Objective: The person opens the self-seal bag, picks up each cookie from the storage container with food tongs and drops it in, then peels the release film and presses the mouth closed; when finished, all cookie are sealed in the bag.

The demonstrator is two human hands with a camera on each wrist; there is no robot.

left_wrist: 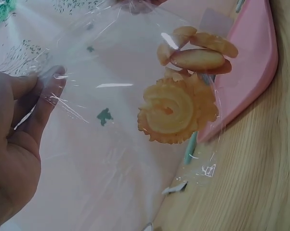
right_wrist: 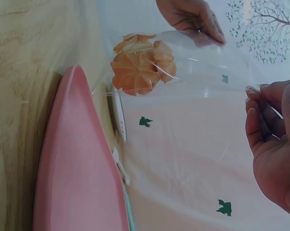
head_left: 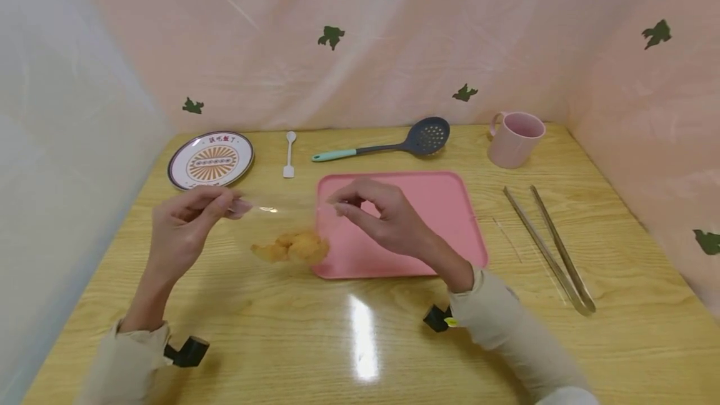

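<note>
A clear plastic bag [left_wrist: 121, 106] hangs stretched between my two hands, above the table. Several golden-brown biscuits [head_left: 292, 247] lie gathered at its bottom; in the left wrist view one shows a scalloped edge and a swirl. My left hand [head_left: 188, 224] pinches one upper corner of the bag between thumb and fingers. The other upper corner is pinched by my right hand [head_left: 385, 214], which is over the pink tray [head_left: 439, 217]. In the head view the bag is nearly invisible apart from glints. Whether its mouth is parted I cannot tell.
Behind the hands lie a patterned plate [head_left: 211, 161], a small white spoon-like stick [head_left: 289, 155] and a skimmer [head_left: 388, 145]. A pink mug [head_left: 514, 140] stands at the back right. Metal tongs [head_left: 548, 249] and a thin clear strip [head_left: 508, 240] lie right of the tray.
</note>
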